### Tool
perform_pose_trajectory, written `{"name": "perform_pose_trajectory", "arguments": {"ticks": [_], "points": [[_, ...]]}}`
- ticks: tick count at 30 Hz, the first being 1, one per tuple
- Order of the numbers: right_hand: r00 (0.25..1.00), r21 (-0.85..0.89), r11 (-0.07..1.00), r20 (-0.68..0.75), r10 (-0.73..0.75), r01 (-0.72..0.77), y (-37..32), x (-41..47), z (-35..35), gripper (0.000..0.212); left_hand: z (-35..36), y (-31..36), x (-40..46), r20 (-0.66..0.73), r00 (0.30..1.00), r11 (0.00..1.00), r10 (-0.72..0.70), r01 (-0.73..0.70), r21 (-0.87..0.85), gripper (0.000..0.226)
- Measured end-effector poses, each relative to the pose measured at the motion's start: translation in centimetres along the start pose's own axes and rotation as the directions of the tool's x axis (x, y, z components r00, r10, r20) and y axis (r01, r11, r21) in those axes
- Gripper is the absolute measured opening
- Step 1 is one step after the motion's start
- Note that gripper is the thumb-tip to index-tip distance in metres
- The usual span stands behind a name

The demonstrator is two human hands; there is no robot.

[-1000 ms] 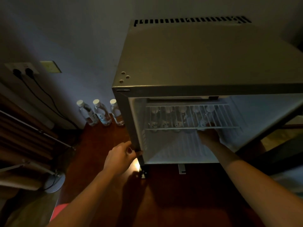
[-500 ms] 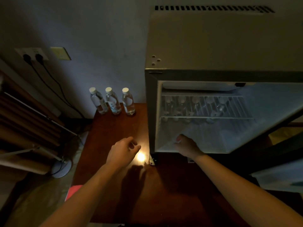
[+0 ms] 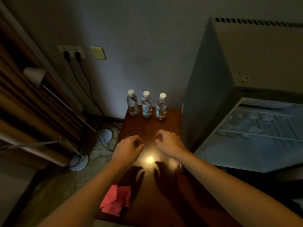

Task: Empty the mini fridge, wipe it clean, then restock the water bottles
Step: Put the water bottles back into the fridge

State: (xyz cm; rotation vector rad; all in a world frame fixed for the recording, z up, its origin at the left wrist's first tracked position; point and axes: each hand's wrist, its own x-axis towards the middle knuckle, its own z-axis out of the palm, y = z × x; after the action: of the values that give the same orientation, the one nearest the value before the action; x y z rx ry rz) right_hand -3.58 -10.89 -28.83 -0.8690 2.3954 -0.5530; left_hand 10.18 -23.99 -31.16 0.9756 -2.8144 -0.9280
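- Hovering over the desk (image 3: 147, 202), our left hand (image 3: 127, 149) and right hand (image 3: 169, 145) have fingers loosely curled, holding nothing.
- Three bottles (image 3: 146, 104) stand at its back, left of the open fridge (image 3: 246, 63).
- Cloth (image 3: 117, 199) lies at its front-left.

Pink cloth (image 3: 117, 199), white-capped bottles (image 3: 146, 104), brown table (image 3: 157, 194), grey fridge (image 3: 255, 53).

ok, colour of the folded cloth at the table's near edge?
Pinkish red, plain with no pattern visible. The cloth shows only in the head view, lying on the dark wooden table.

wooden table (image 3: 147, 202); three water bottles (image 3: 146, 106) upright at back; pink cloth (image 3: 117, 199) front-left; mini fridge (image 3: 229, 95) right
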Motion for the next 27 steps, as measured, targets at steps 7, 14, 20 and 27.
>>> {"name": "perform_pose_trajectory", "arguments": {"ticks": [7, 14, 20, 27], "points": [[0.976, 0.026, 0.997, -0.207, 0.072, -0.068, -3.8, 6.2, -3.9, 0.036, -3.3, -2.6, 3.5, -0.034, 0.996, 0.994, 0.079, -0.081, -0.07, 0.018], [0.94, -0.015, 0.983, -0.297, 0.169, -0.182, -4.8, 10.9, -6.0, 0.047, -4.4, -4.7, 6.4, -0.01, 0.995, 0.99, 0.104, -0.105, -0.097, 0.02], [0.921, -0.006, 0.971, -0.317, 0.226, -0.241, -4.1, 14.2, -5.8, 0.058, -4.6, -6.1, 8.9, 0.016, 0.994, 0.988, 0.11, -0.108, -0.11, 0.018], [0.952, -0.052, 0.963, -0.172, 0.254, -0.266, -3.0, 18.5, -5.3, 0.076, -4.7, -7.7, 11.1, 0.058, 0.993, 0.986, 0.104, -0.095, -0.135, 0.018]]}}
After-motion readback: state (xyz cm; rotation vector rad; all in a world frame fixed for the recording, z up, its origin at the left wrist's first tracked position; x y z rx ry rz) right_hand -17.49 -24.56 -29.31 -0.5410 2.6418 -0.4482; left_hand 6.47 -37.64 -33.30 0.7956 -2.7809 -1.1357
